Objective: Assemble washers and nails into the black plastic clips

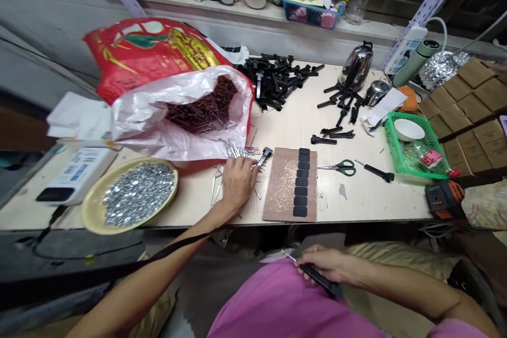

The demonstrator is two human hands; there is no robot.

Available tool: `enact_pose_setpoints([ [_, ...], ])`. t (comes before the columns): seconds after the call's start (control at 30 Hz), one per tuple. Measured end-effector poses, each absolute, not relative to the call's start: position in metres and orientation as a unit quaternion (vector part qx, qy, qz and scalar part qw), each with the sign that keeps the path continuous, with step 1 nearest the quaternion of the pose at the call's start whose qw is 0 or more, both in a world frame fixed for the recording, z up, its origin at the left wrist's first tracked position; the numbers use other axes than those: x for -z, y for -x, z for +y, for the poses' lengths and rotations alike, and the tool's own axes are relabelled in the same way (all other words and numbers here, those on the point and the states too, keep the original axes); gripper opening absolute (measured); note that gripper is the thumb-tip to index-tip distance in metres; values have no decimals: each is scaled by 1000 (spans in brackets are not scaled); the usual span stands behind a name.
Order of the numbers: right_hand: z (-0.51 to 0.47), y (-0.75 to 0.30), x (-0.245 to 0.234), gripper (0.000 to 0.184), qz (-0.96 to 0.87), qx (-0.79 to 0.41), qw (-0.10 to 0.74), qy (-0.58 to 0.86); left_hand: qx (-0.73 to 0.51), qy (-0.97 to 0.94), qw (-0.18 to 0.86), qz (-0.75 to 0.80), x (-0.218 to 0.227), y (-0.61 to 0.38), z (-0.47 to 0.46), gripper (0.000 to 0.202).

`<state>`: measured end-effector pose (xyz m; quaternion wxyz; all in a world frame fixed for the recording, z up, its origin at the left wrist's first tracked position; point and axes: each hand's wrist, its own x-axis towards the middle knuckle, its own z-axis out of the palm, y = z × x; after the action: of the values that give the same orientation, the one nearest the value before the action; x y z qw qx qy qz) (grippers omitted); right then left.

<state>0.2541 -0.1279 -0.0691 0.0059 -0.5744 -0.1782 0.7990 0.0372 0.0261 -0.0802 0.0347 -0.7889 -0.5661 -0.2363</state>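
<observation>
- Left hand (237, 182) seems at the picking step, over metal pins (238, 150) beside the red bag (130, 84); whether its fingers grip, I cannot tell
- Right hand (327, 263) grips a black handle (320, 279)
- Next move probably calls for a careful pinch

Black tool (321, 281): matt plastic. Thin rods (236, 149): bright metal. Sack (148, 58): glossy plastic. Brown board (280, 185): rough, perhaps cardboard. Tabletop (372, 204): smooth. Kettle (359, 65): mirror-polished metal. Bowl (94, 211): smooth plastic. Shirt (269, 301): matt cloth.

Pale table (368, 200), red sack (134, 68), metal rods (238, 151), yellow bowl (93, 211), scissors (346, 168)
</observation>
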Motion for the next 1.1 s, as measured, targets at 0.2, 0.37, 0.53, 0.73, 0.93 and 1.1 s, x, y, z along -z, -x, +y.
enact_pose_setpoints([
  [0.2,-100,-229,104,39,-117,-827,105,540,179,778,46,-600,69,-14,17,30],
  [0.37,-113,-223,56,43,-462,-792,68,393,168,785,-10,-597,63,-4,8,28],
  [0.53,-31,-201,32,26,-906,-238,148,317,207,771,-24,-602,47,6,-1,26],
  [0.73,63,-174,63,23,-981,18,78,177,234,660,54,-712,22,88,-12,31],
  [0.93,79,-171,66,29,-985,-19,96,140,243,650,29,-720,31,137,-39,32],
  [1.1,81,-167,38,24,-941,-118,230,219,174,685,14,-707,54,153,-30,37],
])
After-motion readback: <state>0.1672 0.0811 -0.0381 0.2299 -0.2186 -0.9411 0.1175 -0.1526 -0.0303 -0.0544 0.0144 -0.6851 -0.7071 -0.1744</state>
